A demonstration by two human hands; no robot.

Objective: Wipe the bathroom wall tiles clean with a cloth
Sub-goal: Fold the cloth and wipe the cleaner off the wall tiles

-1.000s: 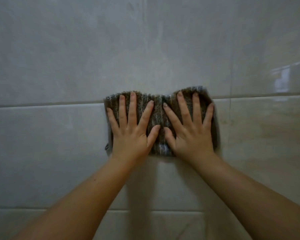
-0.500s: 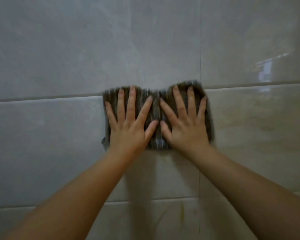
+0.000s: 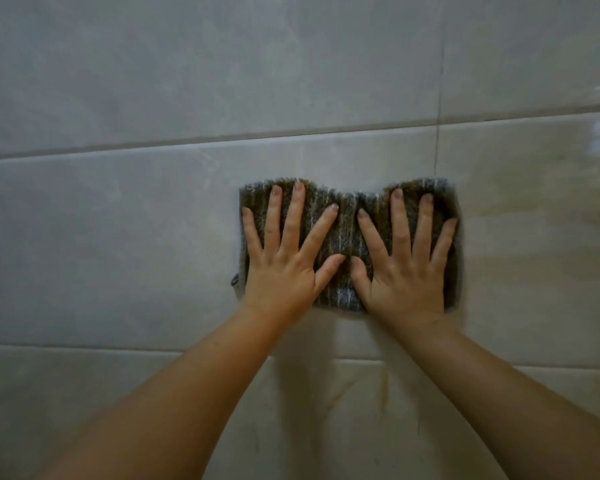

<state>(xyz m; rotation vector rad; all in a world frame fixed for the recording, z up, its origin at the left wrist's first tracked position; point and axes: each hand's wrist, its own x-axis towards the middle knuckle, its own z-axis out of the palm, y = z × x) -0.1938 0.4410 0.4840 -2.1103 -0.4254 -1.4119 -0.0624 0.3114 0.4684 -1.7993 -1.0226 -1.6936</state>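
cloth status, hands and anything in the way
Both open: left hand and right hand flat, fingers spread. Pressing striped cloth against wall tiles, below horizontal grout line. Nothing in the way.

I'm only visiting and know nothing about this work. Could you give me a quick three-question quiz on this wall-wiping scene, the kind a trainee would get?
1. True or false: the left hand holds the cloth bunched up in a fist.
2. Multiple choice: compared with the upper horizontal grout line, the cloth lies A) above it, B) across it, C) below it.
3. Short answer: besides the left hand, what else presses the cloth against the wall tiles?

Key
1. False: it lies flat on the cloth, fingers spread.
2. C.
3. The right hand, also flat.
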